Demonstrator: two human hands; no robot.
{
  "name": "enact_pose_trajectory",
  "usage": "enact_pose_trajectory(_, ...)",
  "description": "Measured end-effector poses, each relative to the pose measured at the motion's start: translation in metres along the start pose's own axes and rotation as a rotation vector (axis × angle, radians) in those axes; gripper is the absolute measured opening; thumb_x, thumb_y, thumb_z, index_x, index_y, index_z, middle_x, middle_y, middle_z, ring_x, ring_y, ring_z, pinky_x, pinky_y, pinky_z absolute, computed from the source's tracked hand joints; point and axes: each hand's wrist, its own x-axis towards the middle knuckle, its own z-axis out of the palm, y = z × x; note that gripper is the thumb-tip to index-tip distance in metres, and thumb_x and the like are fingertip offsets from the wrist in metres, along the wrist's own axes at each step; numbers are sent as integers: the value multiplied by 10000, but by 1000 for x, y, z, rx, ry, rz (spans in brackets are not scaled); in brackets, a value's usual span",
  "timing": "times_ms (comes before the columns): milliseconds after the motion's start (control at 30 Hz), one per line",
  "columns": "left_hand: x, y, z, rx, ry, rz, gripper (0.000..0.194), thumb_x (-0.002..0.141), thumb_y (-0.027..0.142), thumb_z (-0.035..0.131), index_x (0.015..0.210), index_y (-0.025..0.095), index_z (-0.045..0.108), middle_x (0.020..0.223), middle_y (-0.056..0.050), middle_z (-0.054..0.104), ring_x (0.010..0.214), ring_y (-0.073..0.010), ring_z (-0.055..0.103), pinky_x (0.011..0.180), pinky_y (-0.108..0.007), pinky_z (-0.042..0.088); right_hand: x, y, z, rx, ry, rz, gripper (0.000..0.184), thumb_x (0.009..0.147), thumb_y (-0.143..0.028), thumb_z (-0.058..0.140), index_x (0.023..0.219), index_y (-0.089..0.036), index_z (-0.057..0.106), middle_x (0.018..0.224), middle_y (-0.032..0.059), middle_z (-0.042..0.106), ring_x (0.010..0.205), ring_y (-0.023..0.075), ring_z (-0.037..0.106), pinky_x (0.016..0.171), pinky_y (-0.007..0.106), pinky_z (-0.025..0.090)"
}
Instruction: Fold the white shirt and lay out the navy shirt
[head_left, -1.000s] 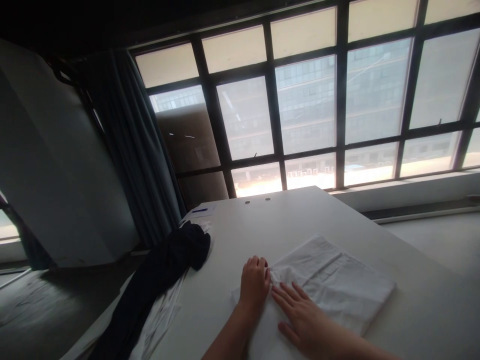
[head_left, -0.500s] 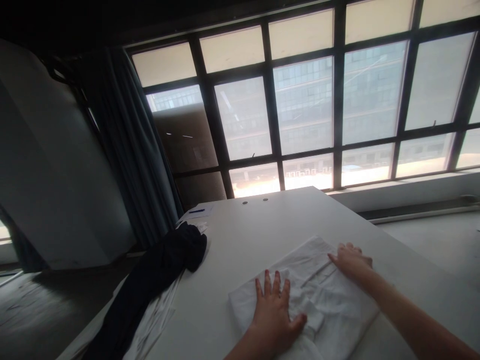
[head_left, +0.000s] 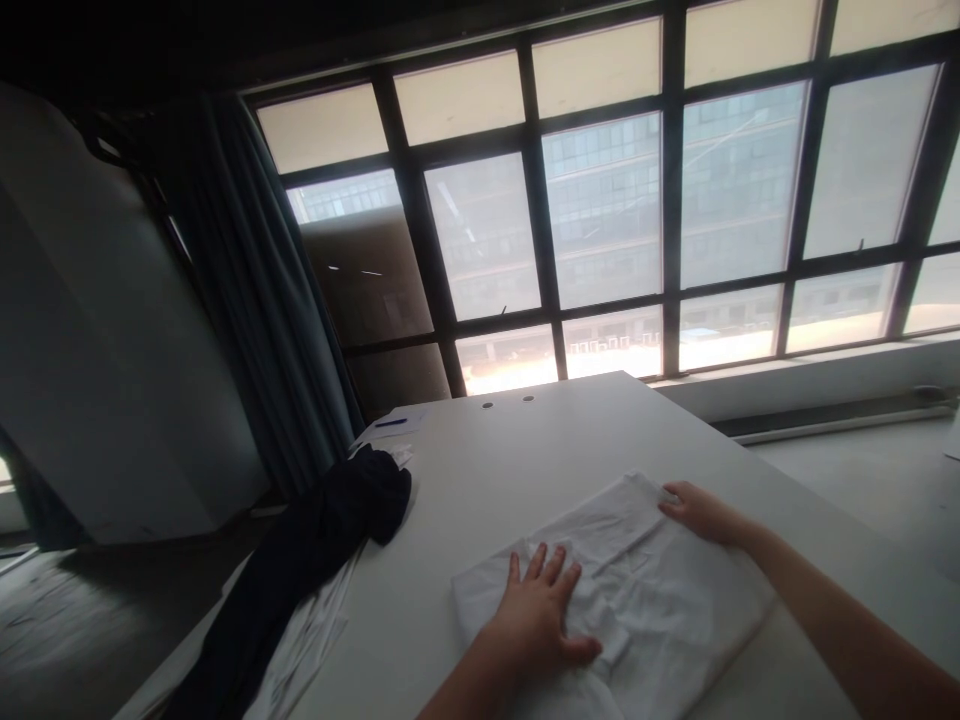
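My left hand (head_left: 534, 618) lies open with the fingers spread, its palm pressing on the near part of a folded white cloth (head_left: 660, 625). That flat weight looks meant to keep the creased layers from sliding. My right hand (head_left: 696, 512) reaches the cloth's far corner, its fingers lightly curled at the edge; I cannot tell whether they pinch the fabric or only rest there. With my hands at opposite ends, the cloth is braced across its length. It lies on the bare white bench (head_left: 525, 450), toward the near right, with soft wrinkles across its top. To its left, a dark navy garment (head_left: 330, 525) sits bunched and trails over the near left edge, across some loose white fabric (head_left: 304, 640), leaving room around the cloth. At the far left corner, a blue pen (head_left: 391, 423) lies on a sheet of paper (head_left: 414, 426). Beyond the bench stands a tall window (head_left: 600, 210).
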Motion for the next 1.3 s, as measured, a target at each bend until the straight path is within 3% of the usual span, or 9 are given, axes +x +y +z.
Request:
enact_pose_trajectory(133, -7, -5, -15, 16, -22, -1, 926, 724, 675, 689, 1516, 288, 406, 1652, -101, 260, 1514, -408, 169, 1190, -678, 82, -8, -11, -9, 229, -92, -99, 448, 847, -428, 561, 1148, -145, 736, 1213, 142, 727, 1127, 320, 648, 991, 381, 473)
enact_pose_trajectory(267, -9, 12, -13, 65, 114, -66, 617, 900, 545, 508, 1410, 198, 539, 1493, -144, 506, 1423, -318, 390, 1233, -532, 158, -10, -24, -3, 542, -212, -109, 491, 822, -479, 612, 1180, -162, 721, 1196, 131, 737, 1081, 324, 676, 937, 415, 523)
enact_pose_trajectory(367, -3, 25, 5, 34, 170, -76, 729, 957, 576, 392, 1545, 145, 364, 1632, -156, 291, 1521, -319, 194, 1252, -513, 86, -8, -26, -1, 599, -205, -98, 469, 800, -459, 650, 1152, -158, 724, 1157, 127, 750, 1056, 320, 686, 909, 412, 537)
enact_pose_trajectory(500, 3, 32, 27, 2, 156, -53, 764, 982, 639, 267, 1605, 197, 229, 1690, -88, 90, 1545, -342, -42, 1231, -579, -78, -5, -28, -10, 711, -190, -38, 490, 774, -481, 674, 1125, -142, 720, 1086, 116, 770, 1016, 310, 700, 874, 399, 547)
enact_pose_trajectory(633, 3, 28, 30, -38, 147, -46, 893, 922, 751, 311, 1619, 216, 147, 1691, -63, 32, 1543, -320, -93, 1233, -546, -123, -6, -50, -24, 913, -189, 8, 526, 732, -505, 717, 1116, -146, 714, 995, 114, 782, 903, 293, 724, 793, 379, 559)
enact_pose_trajectory(833, 6, 19, 26, -65, 122, -40, 1219, 770, 871, 457, 1612, 116, 1, 1680, -124, -42, 1542, -314, -85, 1254, -498, -77, -27, -103, -33, 1094, -156, -46, 480, 745, -480, 742, 1111, -172, 699, 899, 86, 775, 755, 246, 710, 685, 340, 542)
enact_pose_trajectory(1067, 26, 24, 22, -65, 115, 2, 1246, 746, 855, 518, 1615, 96, 48, 1679, -173, 49, 1545, -359, -15, 1246, -549, -41, -30, -159, -23, 1091, -42, -94, 471, 726, -504, 726, 1057, -171, 682, 769, 39, 743, 643, 202, 663, 607, 310, 515)
enact_pose_trajectory(1233, 43, 34, 22, -145, 160, 35, 1204, 723, 776, 644, 1618, 157, 129, 1673, -181, 111, 1529, -425, 10, 1212, -622, -54, -10, -196, -11, 830, 98, -147, 306, 755, -367, 635, 985, -165, 642, 650, -7, 681, 531, 145, 561, 501, 246, 403)
enact_pose_trajectory(1300, 47, 34, 18, -242, 190, 80, 1108, 702, 673, 732, 1595, 218, 259, 1664, -149, 195, 1523, -436, 45, 1201, -627, -80, -8, -208, -2, 732, 158, -135, 255, 761, -298, 592, 975, -165, 629, 625, -20, 646, 522, 135, 535, 485, 238, 359)
